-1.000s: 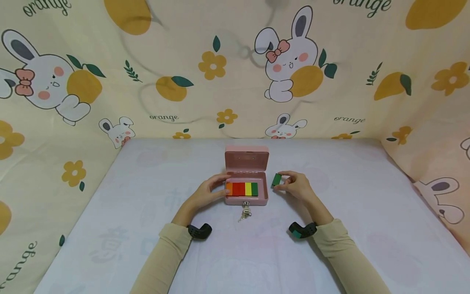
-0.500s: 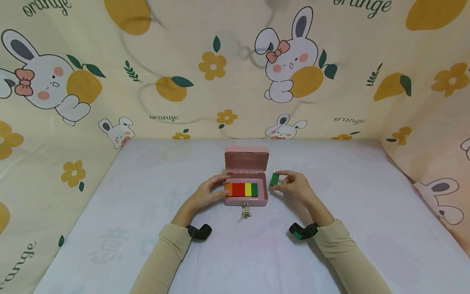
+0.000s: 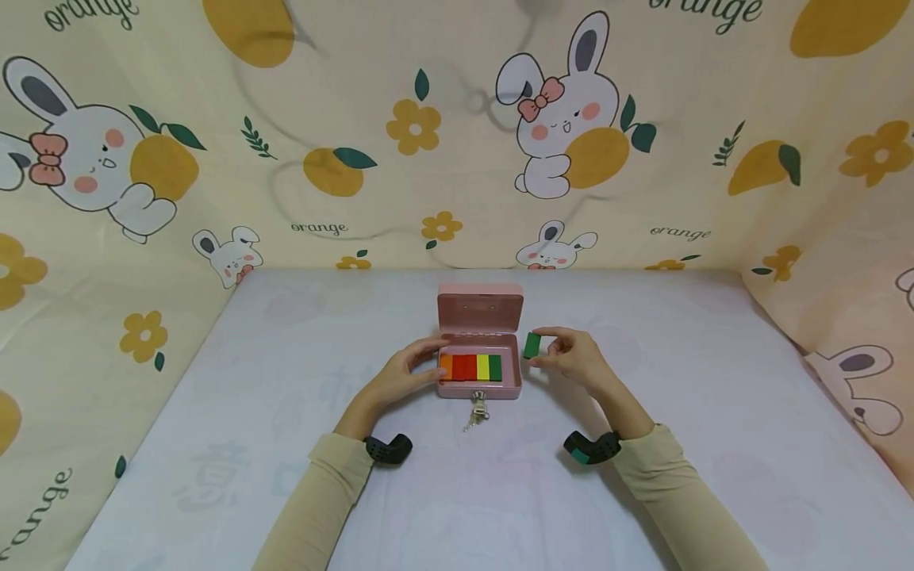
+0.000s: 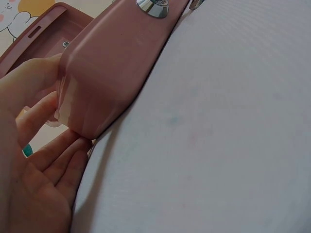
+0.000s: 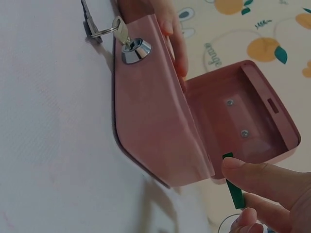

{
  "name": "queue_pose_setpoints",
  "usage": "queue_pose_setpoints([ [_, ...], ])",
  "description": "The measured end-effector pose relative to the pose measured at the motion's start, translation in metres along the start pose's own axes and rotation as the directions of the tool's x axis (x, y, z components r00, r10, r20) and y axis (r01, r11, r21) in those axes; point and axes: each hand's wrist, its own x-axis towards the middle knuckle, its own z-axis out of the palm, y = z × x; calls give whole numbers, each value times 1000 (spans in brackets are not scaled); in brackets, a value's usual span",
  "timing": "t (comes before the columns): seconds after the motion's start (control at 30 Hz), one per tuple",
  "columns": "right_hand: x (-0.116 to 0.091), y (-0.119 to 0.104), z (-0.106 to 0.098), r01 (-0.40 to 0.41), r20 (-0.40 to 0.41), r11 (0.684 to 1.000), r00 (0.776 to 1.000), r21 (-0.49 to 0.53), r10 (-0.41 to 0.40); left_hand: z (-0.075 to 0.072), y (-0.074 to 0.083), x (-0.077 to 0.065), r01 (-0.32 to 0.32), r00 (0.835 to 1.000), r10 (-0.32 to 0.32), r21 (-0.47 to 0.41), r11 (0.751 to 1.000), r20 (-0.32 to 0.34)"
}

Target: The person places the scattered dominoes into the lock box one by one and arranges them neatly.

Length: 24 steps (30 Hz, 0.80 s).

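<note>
A pink lockable box (image 3: 514,392) stands with its lid (image 3: 480,311) raised. Inside lies a row of flat blocks: an orange block (image 3: 446,367), red blocks (image 3: 464,368), a yellow block (image 3: 482,368) and a green block (image 3: 495,368). My left hand (image 3: 403,373) holds the box by its left wall, thumb over the rim, fingers along the side in the left wrist view. Just right of the box, my right hand (image 3: 574,361) pinches another green block (image 3: 531,346) between thumb and fingertips, apart from the box wall. The right wrist view shows this block edge-on.
Keys (image 3: 477,412) hang from the lock (image 5: 136,50) on the front of the box. A pale cloth (image 3: 457,492) covers the table. Behind it rises a curtain (image 3: 443,159) printed with rabbits and oranges.
My right hand has shifted slightly left and up with the green block, closer to the box, and the block has turned a little. The left hand and the box stay put.
</note>
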Motion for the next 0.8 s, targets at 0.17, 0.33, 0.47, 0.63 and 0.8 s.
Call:
queue_pose_setpoints([
  [0.17,-1,-4,0,14,15,1000,1000,13,-14,0,-1,0,-17,1000,17,-9,1000,3],
  [0.33,-2,-8,0,23,43,999,999,32,-24,0,-2,0,-24,1000,24,-10,1000,2],
  [0.47,-3,-9,2,28,50,999,998,32,-30,0,-1,1,-14,1000,14,-2,1000,0],
  [0.63,-3,-10,5,33,49,998,998,44,-35,0,-1,1,-8,1000,8,-2,1000,1],
  [0.8,-3,-11,8,39,65,998,997,57,-42,0,-2,0,-18,1000,18,2,1000,5],
])
